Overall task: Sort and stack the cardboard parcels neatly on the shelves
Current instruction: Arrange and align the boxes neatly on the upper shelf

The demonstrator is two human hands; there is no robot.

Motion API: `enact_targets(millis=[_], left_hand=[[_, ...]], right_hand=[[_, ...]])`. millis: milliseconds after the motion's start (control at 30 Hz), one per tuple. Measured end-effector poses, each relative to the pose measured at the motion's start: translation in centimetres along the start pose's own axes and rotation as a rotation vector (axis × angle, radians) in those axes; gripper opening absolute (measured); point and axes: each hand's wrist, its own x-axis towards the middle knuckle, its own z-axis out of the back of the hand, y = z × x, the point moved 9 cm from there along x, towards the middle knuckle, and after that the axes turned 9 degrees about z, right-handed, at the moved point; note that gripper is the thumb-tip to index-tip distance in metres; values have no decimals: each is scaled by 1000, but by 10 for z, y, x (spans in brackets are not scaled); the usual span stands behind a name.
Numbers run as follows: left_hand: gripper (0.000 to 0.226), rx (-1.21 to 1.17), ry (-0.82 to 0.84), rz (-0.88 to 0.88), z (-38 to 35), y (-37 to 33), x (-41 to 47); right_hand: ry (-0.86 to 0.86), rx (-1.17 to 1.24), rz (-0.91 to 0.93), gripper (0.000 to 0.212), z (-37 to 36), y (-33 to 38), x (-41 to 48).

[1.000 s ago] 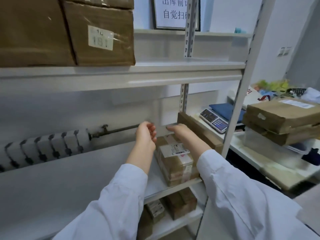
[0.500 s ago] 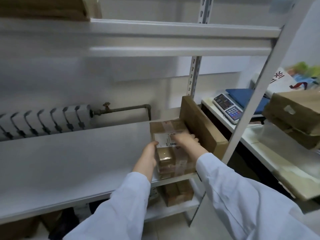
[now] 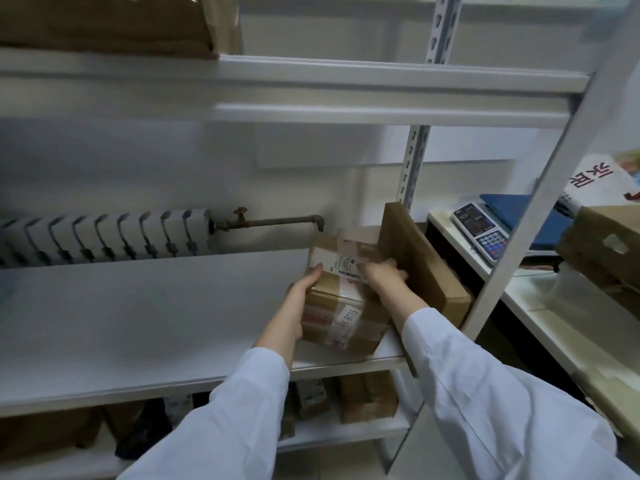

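Observation:
A small taped cardboard parcel (image 3: 341,308) with a white label sits near the right end of the white middle shelf (image 3: 145,323). My left hand (image 3: 300,299) grips its left side, fingers over the top edge. My right hand (image 3: 379,273) holds its right upper side, next to a flat brown parcel (image 3: 422,268) standing on edge against the shelf post. Another taped box (image 3: 343,244) lies just behind the one I hold.
A large box (image 3: 114,22) sits on the upper shelf. Several parcels (image 3: 367,398) are on the lower shelf. A radiator (image 3: 104,239) and pipe run behind. To the right, a table carries a scale (image 3: 481,233) and stacked boxes (image 3: 606,244).
My view has dropped from the upper shelf to the middle one. Both hands moved from the far end of the parcel to grip its sides.

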Motion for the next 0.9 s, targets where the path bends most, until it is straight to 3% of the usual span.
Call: enact_targets(millis=[200,333,467,600,667,767,900], left_hand=[[91,74,-57,-173,37,-24,5],[102,29,-52,-185,70,-30,-4],[83,-6,-65,-154,101,-30,-66],[69,-18,-90,-122,137,-29,-109],[65,-12,-101,-111,155,-29,-122],[83,-8,-98,-74,184,-29,-143],[81,-62,-40,-46,213,-32,-172]], right_hand=[[-7,31,36,70,-5,29,-31],[4,29,74,73,-9,51,-64],[28,32,166,56,-17,75,-101],[-9,310,172,47,-18,81,-137],[-59,384,159,52,-14,79,-149],[-66,520,152,56,-19,83,-180],[-169,559,190,102,-20,67,-154]])
